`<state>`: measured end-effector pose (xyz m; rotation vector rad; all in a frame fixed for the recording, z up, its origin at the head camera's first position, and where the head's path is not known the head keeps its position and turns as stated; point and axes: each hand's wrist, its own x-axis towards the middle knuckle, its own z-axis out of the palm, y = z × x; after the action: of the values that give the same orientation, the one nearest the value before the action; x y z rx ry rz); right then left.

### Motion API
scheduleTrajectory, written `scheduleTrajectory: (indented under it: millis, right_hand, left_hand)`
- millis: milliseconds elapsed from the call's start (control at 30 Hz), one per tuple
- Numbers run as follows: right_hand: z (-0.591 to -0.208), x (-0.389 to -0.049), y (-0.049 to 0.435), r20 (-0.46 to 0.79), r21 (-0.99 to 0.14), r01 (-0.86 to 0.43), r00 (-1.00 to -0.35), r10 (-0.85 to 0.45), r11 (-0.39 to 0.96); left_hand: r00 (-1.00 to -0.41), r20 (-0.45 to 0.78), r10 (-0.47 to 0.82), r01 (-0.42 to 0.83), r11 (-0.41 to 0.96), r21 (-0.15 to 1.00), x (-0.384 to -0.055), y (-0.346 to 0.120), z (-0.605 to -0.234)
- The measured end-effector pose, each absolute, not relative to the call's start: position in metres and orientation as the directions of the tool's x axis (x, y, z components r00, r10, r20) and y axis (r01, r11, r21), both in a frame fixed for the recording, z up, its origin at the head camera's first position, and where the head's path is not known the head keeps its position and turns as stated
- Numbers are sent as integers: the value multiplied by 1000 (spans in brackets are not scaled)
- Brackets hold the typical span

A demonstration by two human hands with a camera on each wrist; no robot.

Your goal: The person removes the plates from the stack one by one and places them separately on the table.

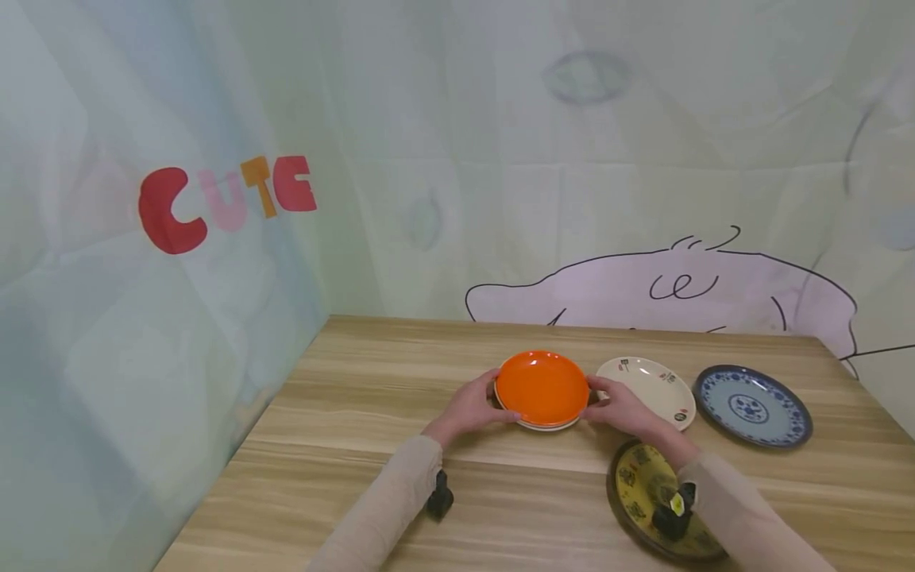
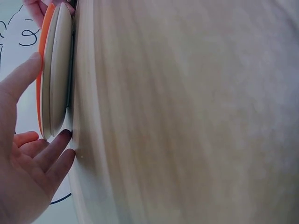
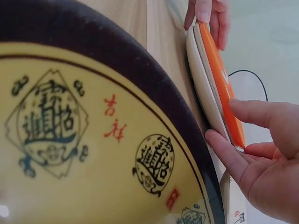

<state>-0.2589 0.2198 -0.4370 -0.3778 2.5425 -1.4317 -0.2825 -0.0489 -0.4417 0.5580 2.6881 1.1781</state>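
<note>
A glossy orange plate [image 1: 542,388] tops a short stack, with pale cream plates [image 2: 59,70] directly beneath it. My left hand [image 1: 474,409] grips the left side of this stack, its thumb on the orange rim and its fingers around the edge. Opposite it, my right hand [image 1: 623,407] holds the right side, thumb on the orange plate and fingers at the lower edge. Whether the stack touches the table cannot be told. Under my right forearm lies a yellow plate with a dark rim [image 3: 107,140], partly hidden in the head view.
A cream oval plate with small prints [image 1: 646,385] lies just right of the stack. Farther right is a blue-patterned oval plate [image 1: 754,407]. The wooden table [image 1: 343,445] meets a printed cloth backdrop [image 1: 443,199] behind and at the left.
</note>
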Motion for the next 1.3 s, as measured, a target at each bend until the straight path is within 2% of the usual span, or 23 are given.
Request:
scheduleTrajectory:
  millis: [567, 933, 1300]
  right_hand:
    - [-434, -261, 217, -70, -864, -82, -957, -281, 496]
    - [-438, -262, 216, -87, -867, -57, -961, -263, 494]
    - [-438, -262, 214, -57, -860, -86, -963, -263, 503]
  left_hand:
    - [-939, -33, 343, 192, 601, 776, -287, -48, -441]
    - [-948, 19, 319, 217, 598, 771, -287, -43, -444]
    - [-958, 22, 286, 206, 634, 745, -292, -41, -448]
